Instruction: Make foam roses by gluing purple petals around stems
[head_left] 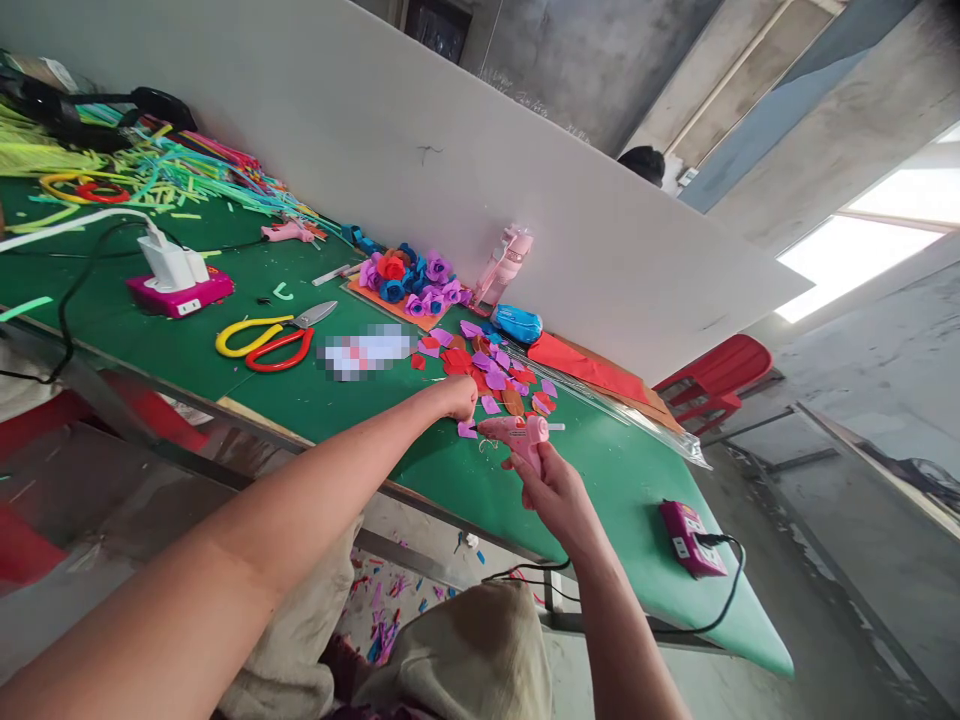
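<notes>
My right hand (553, 490) is wrapped round the handle of a pink hot glue gun (514, 430), its nozzle pointing left. A clear glue stick (556, 427) pokes out of the gun's back end. Close to the nozzle, my left hand (459, 398) has its fingers curled closed; what they hold is hidden. A purple paper petal (466, 429) shows just below that hand, at the nozzle tip. Beyond both hands lies a loose spread of purple, red and brown paper petals (495, 380) on the green tabletop (600, 480).
Finished paper roses (412, 275) sit at the back. Left are yellow-and-red scissors (277, 335), a second pink glue gun (289, 232) and a magenta power block (180, 292). A blue pouch (517, 323) and pink bottle (505, 265) stand by the partition. Another power block (691, 540) is right.
</notes>
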